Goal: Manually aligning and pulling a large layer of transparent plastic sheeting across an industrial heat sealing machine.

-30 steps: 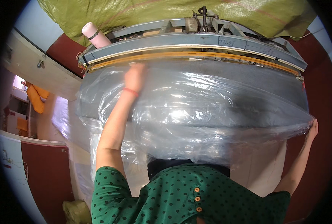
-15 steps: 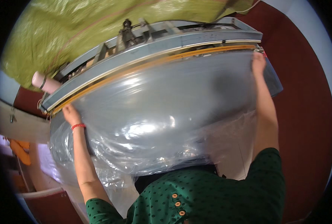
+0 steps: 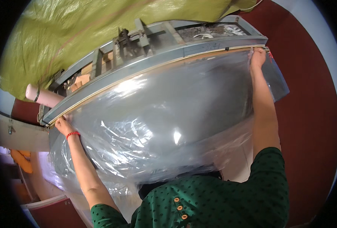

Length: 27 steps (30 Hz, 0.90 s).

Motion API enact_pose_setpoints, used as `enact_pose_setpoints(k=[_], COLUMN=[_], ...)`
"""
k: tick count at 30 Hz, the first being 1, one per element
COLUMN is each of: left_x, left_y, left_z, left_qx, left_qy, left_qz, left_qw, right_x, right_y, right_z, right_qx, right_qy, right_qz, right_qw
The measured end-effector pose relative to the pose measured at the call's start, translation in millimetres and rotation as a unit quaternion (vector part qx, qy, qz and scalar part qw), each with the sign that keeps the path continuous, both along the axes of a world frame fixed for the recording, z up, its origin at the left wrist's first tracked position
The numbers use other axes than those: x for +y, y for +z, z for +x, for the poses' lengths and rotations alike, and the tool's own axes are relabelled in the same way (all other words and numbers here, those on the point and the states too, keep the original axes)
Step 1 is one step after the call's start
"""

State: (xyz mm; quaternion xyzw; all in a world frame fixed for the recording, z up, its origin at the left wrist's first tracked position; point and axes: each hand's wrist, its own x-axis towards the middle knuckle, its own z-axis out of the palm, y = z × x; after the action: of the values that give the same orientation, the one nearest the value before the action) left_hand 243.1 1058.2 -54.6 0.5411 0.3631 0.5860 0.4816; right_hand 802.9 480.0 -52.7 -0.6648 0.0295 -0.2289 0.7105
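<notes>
Fingers of both hands are pinched on the far edge of a large clear plastic sheet (image 3: 157, 125), each at 1 corner: the left hand (image 3: 63, 124) grips the low left end, the right hand (image 3: 257, 57) the high right end. Both are clenched on the film, though the fingertips themselves are too small to make out one by one. A red band sits on the left wrist.

That sheet billows out between the 2 arms like a filled bag, crinkled and glossy along its lower part, and hangs down toward the person's green dotted top (image 3: 214, 201). Its top edge lies right along the orange-tan strip (image 3: 145, 74) on the front of a long grey metal bar (image 3: 157, 57), touching it or just beside it.

To do this well, I judge the edge should be kept taut and level between the 2 hands, flat against the strip with no folds or trapped creases, and the fingers kept at the very ends, outside the bar's span.

Behind the bar sits a grey metal frame with brackets, a pink cylinder (image 3: 43, 97) lies at its left end, and a yellow-green tarpaulin (image 3: 81, 30) covers what stands beyond.
</notes>
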Motion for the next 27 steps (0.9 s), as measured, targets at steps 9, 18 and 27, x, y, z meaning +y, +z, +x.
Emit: enact_pose_setpoints(k=[9,18,27], left_x=[-9.5,-123.7,-99.6], left_y=[7.5,109.7,168.9], left_z=[-29.3,-127.5,-203.6], left_qx=[0.084,0.131,0.480], left_qy=[-0.078,-0.148,-0.283], left_qz=[0.011,0.126,0.041], left_qw=[0.993,0.972,0.830], right_x=[41.1,243.5,201.0], right_y=[15.1,100.1,38.7], right_z=[-32.7,-317.2,-279.6], right_qx=[-0.127,-0.482,-0.082], right_qy=[-0.166,0.250,0.540], right_qz=[-0.184,-0.338,-0.276], right_qw=[0.960,0.769,0.791])
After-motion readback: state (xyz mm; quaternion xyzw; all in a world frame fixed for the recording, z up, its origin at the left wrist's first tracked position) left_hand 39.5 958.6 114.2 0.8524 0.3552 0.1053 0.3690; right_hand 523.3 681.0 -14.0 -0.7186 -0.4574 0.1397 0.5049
